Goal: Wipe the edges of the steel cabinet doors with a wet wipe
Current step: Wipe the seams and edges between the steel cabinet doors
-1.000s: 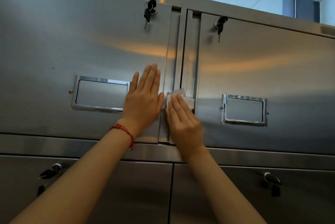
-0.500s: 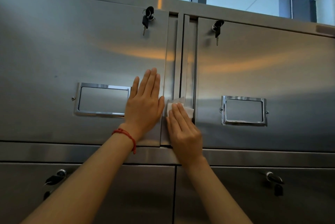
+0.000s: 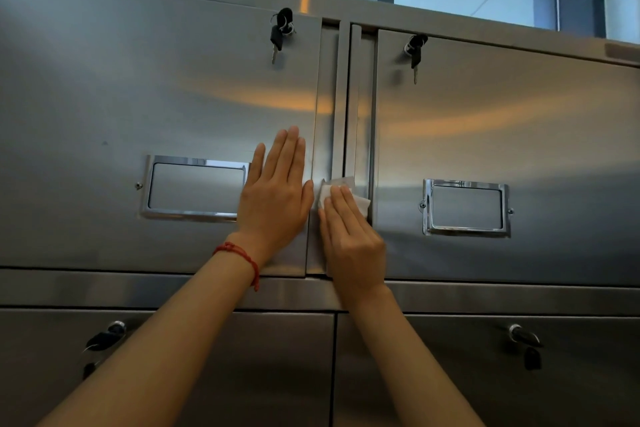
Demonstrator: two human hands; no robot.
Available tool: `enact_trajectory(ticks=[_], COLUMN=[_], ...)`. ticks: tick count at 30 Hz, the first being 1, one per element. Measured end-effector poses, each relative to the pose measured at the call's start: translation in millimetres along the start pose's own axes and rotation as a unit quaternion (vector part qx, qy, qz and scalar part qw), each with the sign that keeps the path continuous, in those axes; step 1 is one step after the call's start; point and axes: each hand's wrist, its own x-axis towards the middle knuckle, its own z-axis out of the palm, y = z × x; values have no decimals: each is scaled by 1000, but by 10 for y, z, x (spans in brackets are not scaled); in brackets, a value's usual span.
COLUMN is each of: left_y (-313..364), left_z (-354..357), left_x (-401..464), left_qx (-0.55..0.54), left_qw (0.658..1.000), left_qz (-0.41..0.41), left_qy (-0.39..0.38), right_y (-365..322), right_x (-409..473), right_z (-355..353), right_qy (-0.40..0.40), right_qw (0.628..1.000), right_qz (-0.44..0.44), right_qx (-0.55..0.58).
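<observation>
My left hand (image 3: 275, 198) lay flat, fingers straight and together, on the upper left steel door (image 3: 156, 108), just right of its label frame (image 3: 195, 187). My right hand (image 3: 349, 236) pressed the white wet wipe (image 3: 341, 186) with straight fingers against the vertical edge strip (image 3: 337, 97) between the 2 upper doors; the wipe showed above and beside my fingertips.

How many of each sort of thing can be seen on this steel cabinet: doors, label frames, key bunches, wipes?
Steel cabinet doors: 4 (upper left, upper right, lower left, lower right)
Label frames: 2 ()
Key bunches: 4 ()
Wet wipe: 1
Total: 11
</observation>
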Motion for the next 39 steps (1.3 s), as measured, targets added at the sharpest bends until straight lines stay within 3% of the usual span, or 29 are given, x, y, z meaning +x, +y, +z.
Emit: enact_trajectory(ticks=[39], left_y=[9], left_z=[-40], left_x=[-3], left_qx=[-14], left_qw=[1000], left_qz=[6], left_qy=[2], right_y=[-102], right_x=[-393], right_z=[-82], right_qy=[-4], right_qw=[1000], right_qz=[-3], right_qx=[8])
